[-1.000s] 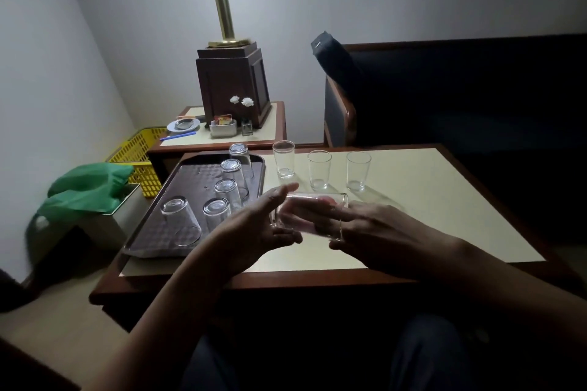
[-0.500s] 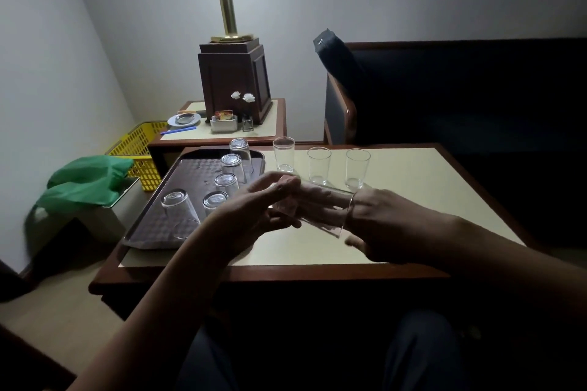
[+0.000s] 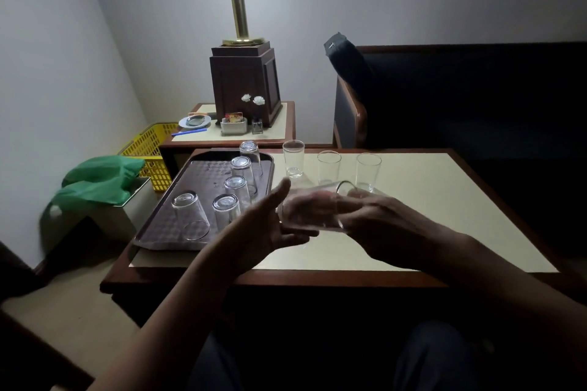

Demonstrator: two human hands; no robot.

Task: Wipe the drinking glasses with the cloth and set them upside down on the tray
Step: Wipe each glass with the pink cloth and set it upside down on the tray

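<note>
The right hand [image 3: 381, 219] gripped the held glass [image 3: 309, 209], which lay on its side in the air above the middle of the bench [image 3: 444, 200], closer to the near edge than to the far one. Its mouth pointed right, towards that hand, and its base pointed left. Whether the fingers were curled round the outside or pushed inside the glass could not be told in the dim light. The left hand [image 3: 266, 225] was open, thumb raised and fingers straight, lying against the base end of the glass from below.

The tray [image 3: 203, 174] sat on the left end of the bench, running from the far-left corner almost to the near edge. The upturned glasses [image 3: 190, 214], five in all, stood on it mouth down: four in a line along its right side and one apart near its near edge. The upright glasses [image 3: 329, 167], three of them, stood in a row off the tray near the far edge, just beside its right rim.

Beyond the far-left corner stood a side table [image 3: 279, 124] bearing a dark wooden lamp base [image 3: 244, 82]. A yellow basket [image 3: 149, 149] and a green bag [image 3: 101, 178] lay to the left of the bench, and a dark sofa [image 3: 476, 98] stood behind its far edge.
</note>
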